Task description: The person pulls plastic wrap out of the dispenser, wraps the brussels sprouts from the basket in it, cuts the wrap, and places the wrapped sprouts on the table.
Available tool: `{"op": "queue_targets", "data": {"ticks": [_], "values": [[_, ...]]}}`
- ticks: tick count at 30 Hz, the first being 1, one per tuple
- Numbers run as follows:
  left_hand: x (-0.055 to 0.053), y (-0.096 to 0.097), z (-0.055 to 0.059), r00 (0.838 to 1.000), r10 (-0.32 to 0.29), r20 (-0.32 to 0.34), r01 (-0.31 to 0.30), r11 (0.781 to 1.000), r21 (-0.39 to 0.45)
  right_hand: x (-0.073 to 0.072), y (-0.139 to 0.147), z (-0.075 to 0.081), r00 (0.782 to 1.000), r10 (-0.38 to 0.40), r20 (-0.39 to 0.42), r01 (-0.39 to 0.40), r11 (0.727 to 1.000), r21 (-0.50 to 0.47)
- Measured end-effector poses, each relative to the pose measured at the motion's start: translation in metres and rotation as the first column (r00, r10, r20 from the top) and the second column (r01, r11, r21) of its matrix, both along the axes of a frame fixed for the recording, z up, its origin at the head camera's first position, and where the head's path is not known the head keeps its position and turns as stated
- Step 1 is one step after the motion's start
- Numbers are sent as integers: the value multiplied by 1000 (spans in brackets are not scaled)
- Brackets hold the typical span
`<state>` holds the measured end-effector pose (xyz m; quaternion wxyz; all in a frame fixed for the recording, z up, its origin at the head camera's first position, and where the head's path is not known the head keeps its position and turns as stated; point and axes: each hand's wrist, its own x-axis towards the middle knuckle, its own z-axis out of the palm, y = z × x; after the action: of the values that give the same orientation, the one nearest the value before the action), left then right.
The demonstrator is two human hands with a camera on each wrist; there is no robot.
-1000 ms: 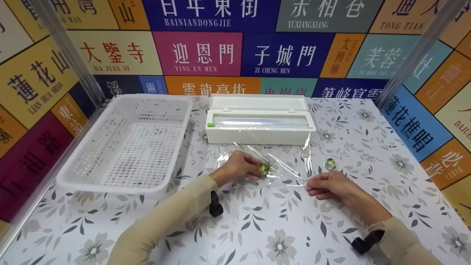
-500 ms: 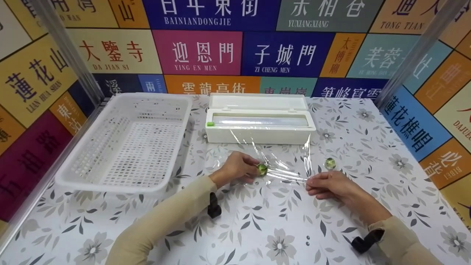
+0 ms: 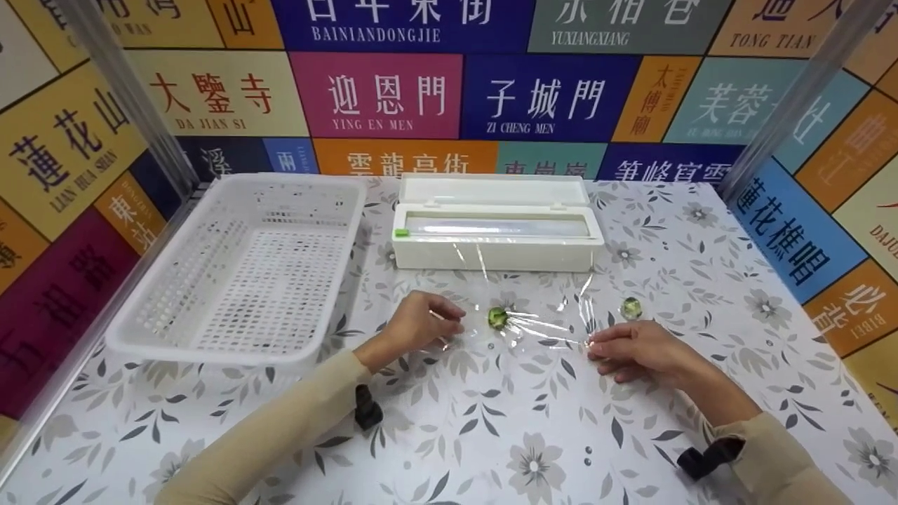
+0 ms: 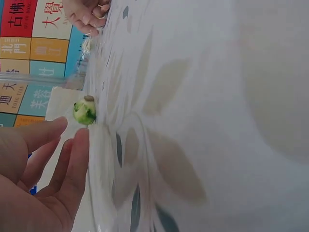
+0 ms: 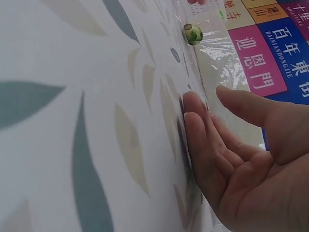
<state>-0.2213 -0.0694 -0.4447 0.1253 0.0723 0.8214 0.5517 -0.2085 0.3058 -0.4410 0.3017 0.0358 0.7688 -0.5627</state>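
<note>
A Brussels sprout (image 3: 497, 318) sits on a sheet of clear cling film (image 3: 540, 337) drawn out of a white dispenser box (image 3: 498, 256). My left hand (image 3: 421, 322) is just left of the sprout, thumb and fingers apart with nothing between them. The left wrist view shows the sprout (image 4: 85, 111) beyond the fingertips. At the film's near right corner, my right hand (image 3: 645, 351) touches the film; in the right wrist view its thumb stands away from the fingers. A second Brussels sprout (image 3: 631, 308) lies on the table behind the right hand.
A white perforated basket (image 3: 133, 347) stands on the left of the table. The dispenser's lid (image 3: 491, 189) is raised at the back, and a green slider (image 3: 401, 233) sits at its left end. Patterned panels (image 3: 379, 98) enclose the table.
My left hand has let go of the Brussels sprout and moved left, leaving it on the film. The right hand has stayed at the film's corner, its fingers slightly looser.
</note>
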Motion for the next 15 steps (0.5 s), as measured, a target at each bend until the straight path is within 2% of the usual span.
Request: {"op": "queue_targets", "data": {"ticks": [5,9,12,15], "values": [[10,-22,3,994,-20,-105,11,996,-86,2,0,7,996,20,-90,-9,993,118],[17,-35,3,979,-39,-201,6,986,-165,5,-3,13,980,33,-194,16,968,250],[23,-41,3,969,-53,-243,-2,975,-221,7,-7,16,955,44,-292,53,947,317],[26,-45,3,974,-76,-214,18,965,-262,8,-12,15,914,99,-394,56,930,364]]}}
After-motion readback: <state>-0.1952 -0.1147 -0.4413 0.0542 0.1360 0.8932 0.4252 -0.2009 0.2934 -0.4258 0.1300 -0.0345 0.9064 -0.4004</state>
